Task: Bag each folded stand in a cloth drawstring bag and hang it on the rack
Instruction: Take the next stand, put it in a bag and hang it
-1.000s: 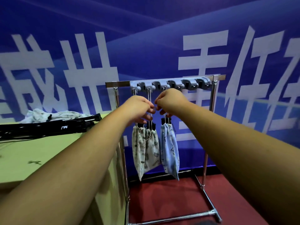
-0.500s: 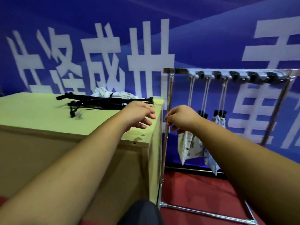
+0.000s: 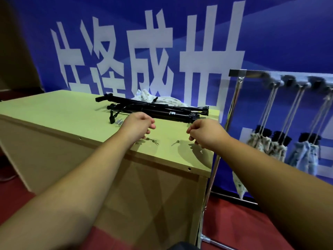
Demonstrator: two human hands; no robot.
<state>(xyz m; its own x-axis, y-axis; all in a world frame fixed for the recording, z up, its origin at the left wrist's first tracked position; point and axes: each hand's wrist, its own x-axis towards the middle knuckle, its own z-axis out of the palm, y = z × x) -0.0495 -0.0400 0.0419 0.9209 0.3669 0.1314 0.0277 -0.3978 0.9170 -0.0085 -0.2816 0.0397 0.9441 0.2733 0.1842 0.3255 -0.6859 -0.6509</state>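
Observation:
Several black folded stands lie stacked on the green-topped table, with a heap of pale printed cloth bags behind them. My left hand hovers just in front of the stands, fingers loosely curled, holding nothing. My right hand hangs over the table's right end, also loosely curled and empty. At the right stands the metal rack; three bagged stands hang from its hooks by drawstrings, the rightmost in a light blue bag.
A blue banner with large white characters fills the wall behind. Two small metal bits lie on the tabletop near my hands. The floor is red carpet. The rack's base bar runs along the floor beside the table.
Both hands have left the drawstrings on the rack and moved left over the table. My view has swung left from the rack to the stands.

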